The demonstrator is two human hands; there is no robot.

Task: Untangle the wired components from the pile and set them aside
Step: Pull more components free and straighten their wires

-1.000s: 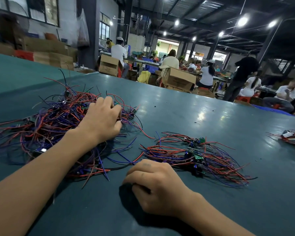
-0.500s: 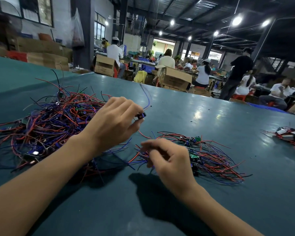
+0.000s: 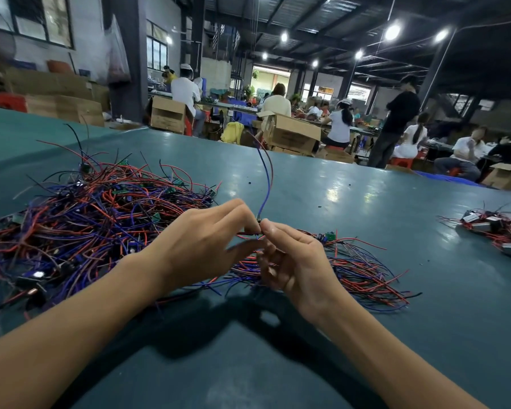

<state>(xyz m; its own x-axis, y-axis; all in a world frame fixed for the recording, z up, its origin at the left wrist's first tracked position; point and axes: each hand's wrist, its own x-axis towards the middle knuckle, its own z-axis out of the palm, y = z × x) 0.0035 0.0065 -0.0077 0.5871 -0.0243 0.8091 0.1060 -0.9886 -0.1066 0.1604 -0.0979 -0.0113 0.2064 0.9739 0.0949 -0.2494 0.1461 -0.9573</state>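
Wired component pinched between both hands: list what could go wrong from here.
1. The wired component is held only at the fingertips of the left hand and right hand, so it could slip.
2. Its blue and red leads arc up loosely and could snag the tangled pile or the sorted pile.

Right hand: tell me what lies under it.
The right hand hangs over the smaller set-aside bundle of red and blue wires on the table. Whatever lies directly beneath the palm is covered.
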